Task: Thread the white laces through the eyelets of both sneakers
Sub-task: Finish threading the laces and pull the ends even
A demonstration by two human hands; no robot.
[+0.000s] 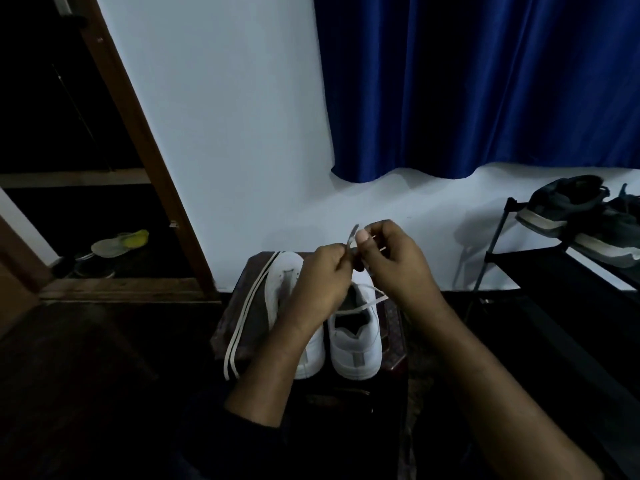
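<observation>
The head camera looks down on a small dark stool [393,344] that carries two white sneakers side by side, heels toward the person. The left sneaker [294,289] is partly covered by the person's left forearm; the right sneaker [356,341] shows its open collar and heel fully.

Both hands are raised above the shoes, close together. The left hand [322,282] has its fingers curled, pinching a white lace [354,233] near its tip, which sticks up between the two hands. The right hand [394,258] is curled too, its thumb and fingertips pinched on the same lace just beside the left hand's grip. From the hands the lace runs down and a strand of it crosses over the right sneaker's opening toward the right edge of the shoe; whether it passes through an eyelet cannot be told in the dim light.

A second lace [242,320] lies loose on the stool along the left side of the left sneaker, doubled into two parallel strands, its ends hanging off the near edge.

Behind stands a pale wall [225,133] with a blue curtain [485,81] hanging at the upper right. At the right a black rack [540,268] holds dark shoes [581,216]. At the left, a wooden door frame [138,140] opens on a dark space.
</observation>
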